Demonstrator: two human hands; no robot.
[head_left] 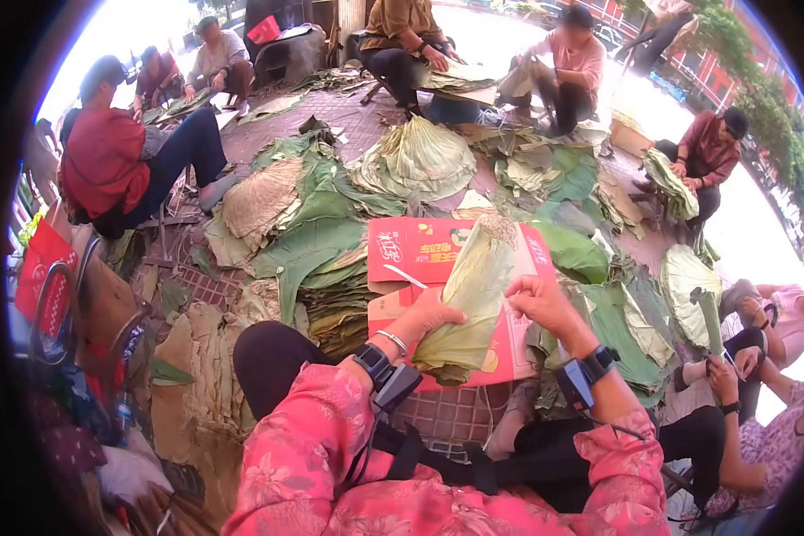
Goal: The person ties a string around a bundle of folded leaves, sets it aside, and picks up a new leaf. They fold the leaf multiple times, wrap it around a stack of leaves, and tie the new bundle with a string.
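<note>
My left hand (pixel 431 314) is wrapped around the lower part of a folded dried lotus leaf (pixel 481 284), its thumb lying across the pale green surface. The leaf stands tilted over my lap, with a brownish, crinkled upper end. Just off its right edge, my right hand (pixel 546 306) is raised with fingers curled and pinched together; anything between the fingertips is too small to make out. Beneath both hands lies a flattened red printed carton (pixel 420 239) across my knees. A thin white strip (pixel 404 275) rests on the carton left of the leaf.
Stacked lotus leaves (pixel 339 308) lie to the left of the carton, with a large fan-shaped pile (pixel 417 159) ahead. More green leaves (pixel 621 330) spread at the right. Several seated people handle leaves around me. A chair (pixel 98 304) with bags stands at the left.
</note>
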